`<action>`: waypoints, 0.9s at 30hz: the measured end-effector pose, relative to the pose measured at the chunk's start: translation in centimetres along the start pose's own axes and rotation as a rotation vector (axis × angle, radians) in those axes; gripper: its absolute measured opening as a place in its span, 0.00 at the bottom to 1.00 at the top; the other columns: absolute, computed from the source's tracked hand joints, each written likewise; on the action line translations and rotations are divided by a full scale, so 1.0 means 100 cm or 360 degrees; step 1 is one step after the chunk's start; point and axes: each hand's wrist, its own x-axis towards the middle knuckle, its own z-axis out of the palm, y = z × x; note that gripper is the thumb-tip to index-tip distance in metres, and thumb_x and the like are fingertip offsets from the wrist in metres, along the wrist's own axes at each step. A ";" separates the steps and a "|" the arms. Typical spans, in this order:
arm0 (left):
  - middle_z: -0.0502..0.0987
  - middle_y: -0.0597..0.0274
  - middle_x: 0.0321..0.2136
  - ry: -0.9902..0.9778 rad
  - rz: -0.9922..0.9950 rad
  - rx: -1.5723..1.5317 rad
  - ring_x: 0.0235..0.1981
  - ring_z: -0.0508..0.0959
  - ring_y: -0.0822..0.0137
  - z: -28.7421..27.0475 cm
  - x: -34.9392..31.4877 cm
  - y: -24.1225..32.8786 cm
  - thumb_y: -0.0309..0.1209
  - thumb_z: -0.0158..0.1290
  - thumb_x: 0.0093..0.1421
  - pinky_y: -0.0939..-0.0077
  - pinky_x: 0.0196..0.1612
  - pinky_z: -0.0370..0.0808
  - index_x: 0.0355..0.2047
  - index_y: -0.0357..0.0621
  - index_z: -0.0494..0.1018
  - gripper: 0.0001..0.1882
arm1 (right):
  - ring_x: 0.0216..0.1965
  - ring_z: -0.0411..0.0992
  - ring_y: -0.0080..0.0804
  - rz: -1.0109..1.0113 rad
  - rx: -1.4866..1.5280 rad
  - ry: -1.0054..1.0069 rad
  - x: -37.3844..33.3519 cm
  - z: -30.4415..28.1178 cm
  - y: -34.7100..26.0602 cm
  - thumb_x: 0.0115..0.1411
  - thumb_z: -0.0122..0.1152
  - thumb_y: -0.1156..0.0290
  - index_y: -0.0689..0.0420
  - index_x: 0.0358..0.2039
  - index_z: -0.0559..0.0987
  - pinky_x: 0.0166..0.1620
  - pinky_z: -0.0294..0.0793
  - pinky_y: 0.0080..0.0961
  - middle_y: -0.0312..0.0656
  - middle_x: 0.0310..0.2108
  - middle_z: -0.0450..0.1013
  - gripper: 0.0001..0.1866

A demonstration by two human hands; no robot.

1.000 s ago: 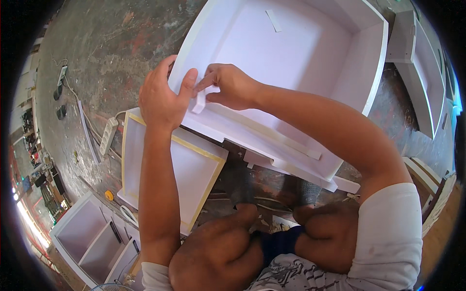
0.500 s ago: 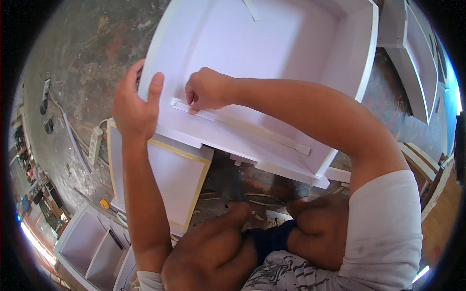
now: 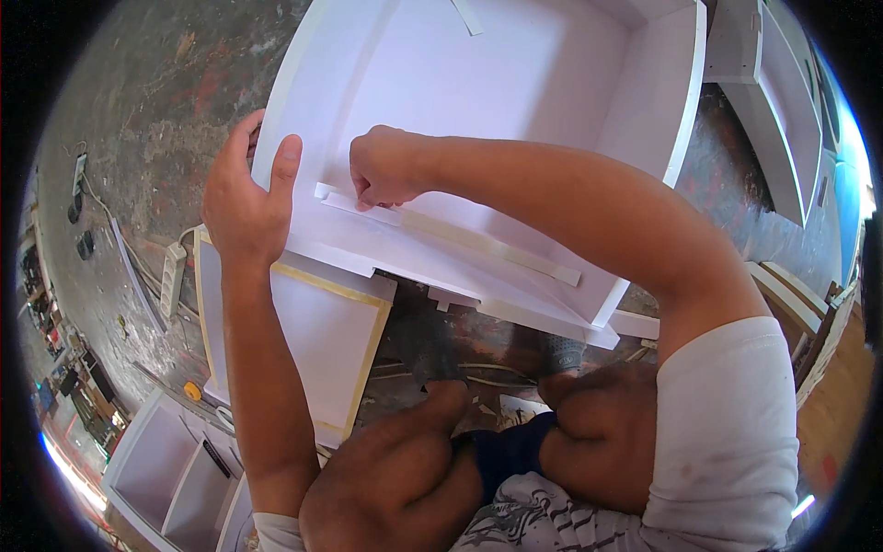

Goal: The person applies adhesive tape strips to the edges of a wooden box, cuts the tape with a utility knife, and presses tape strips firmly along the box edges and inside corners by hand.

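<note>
A large white open-fronted cabinet (image 3: 441,97) lies before me, its inside facing up. My left hand (image 3: 246,198) holds its left side wall, fingers behind the edge and thumb on the near side. Along the inner face of the near part lies a long narrow strip (image 3: 487,243), white at the ends and cream along the middle. My right hand (image 3: 391,167) reaches across from the right, its fingers closed and pinched down on the strip near its left end. The fingertips partly cover the strip there. Another short pale strip (image 3: 467,17) lies farther back inside the cabinet.
Below left is a white panel (image 3: 322,340) with tan tape along its edges. A white power strip (image 3: 172,276) and cable lie on the stained floor. A smaller white shelf unit (image 3: 175,460) stands lower left, beside a yellow round object (image 3: 192,391). Another white cabinet (image 3: 782,120) stands far right.
The view has shifted slightly, so the scene sits a little to the left. My right fingertips have curled closer onto the strip. The left hand keeps its place on the cabinet wall.
</note>
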 end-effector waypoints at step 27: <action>0.83 0.46 0.55 -0.0034 0.0044 -0.0001 0.58 0.82 0.46 0.004 0.000 -0.006 0.60 0.56 0.70 0.57 0.61 0.76 0.64 0.45 0.75 0.35 | 0.31 0.84 0.39 0.0302 -0.0104 -0.0178 -0.106 0.011 0.037 0.61 0.72 0.69 0.60 0.26 0.85 0.36 0.82 0.42 0.46 0.27 0.84 0.09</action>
